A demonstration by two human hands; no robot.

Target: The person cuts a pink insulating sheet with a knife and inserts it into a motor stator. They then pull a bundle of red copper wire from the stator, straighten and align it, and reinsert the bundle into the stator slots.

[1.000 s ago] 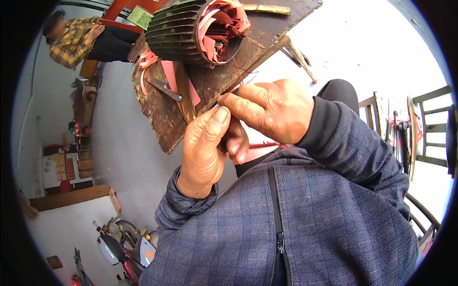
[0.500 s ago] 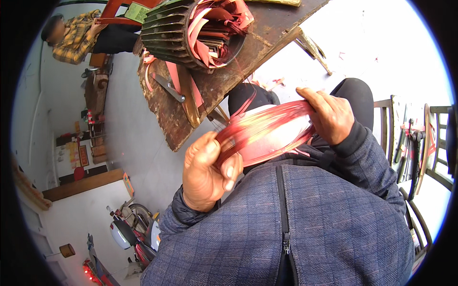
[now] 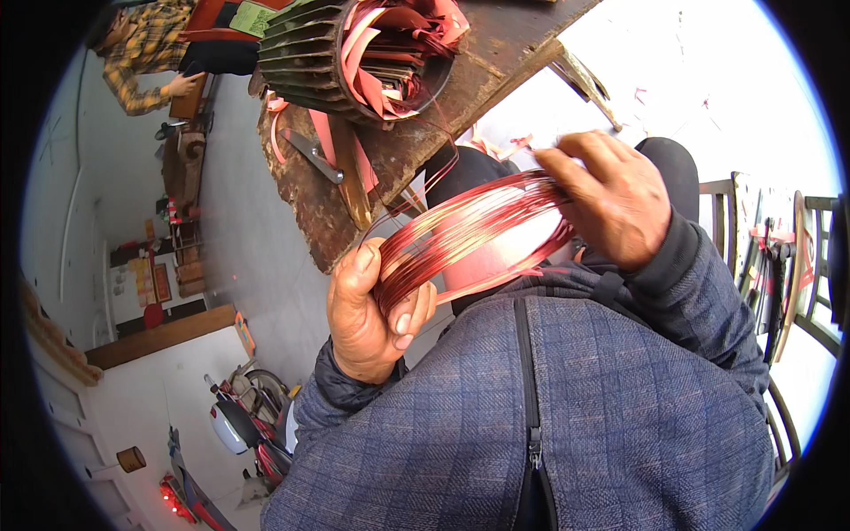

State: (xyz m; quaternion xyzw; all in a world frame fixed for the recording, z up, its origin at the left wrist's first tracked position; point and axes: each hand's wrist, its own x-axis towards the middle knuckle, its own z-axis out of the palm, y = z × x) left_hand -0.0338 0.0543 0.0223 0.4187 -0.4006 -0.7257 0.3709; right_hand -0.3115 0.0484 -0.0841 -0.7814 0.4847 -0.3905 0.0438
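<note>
A coil of reddish copper wire (image 3: 469,221) is stretched into a long loop over my lap. My left hand (image 3: 363,314) grips its left end, thumb on top and fingers curled beneath. My right hand (image 3: 615,203) is closed around the right end, its fingertips partly hidden behind the hand. Loose wire strands run from the coil toward the bench. Through the loop shows a pink sheet (image 3: 482,261), apparently on my lap. On the bench lies a finned motor stator (image 3: 305,62) on its side, packed with red wire and pink paper strips.
The worn wooden bench (image 3: 412,146) reaches close to my knees. Scissors (image 3: 314,157) and pink strips lie on its near left end. A person in a checked shirt (image 3: 146,57) is at upper left. A motorbike (image 3: 252,416) stands lower left, chairs (image 3: 722,230) at right.
My left hand has shifted slightly left with its end of the coil, and the wires look more taut. The right hand has turned over its end. The other person's arm has moved.
</note>
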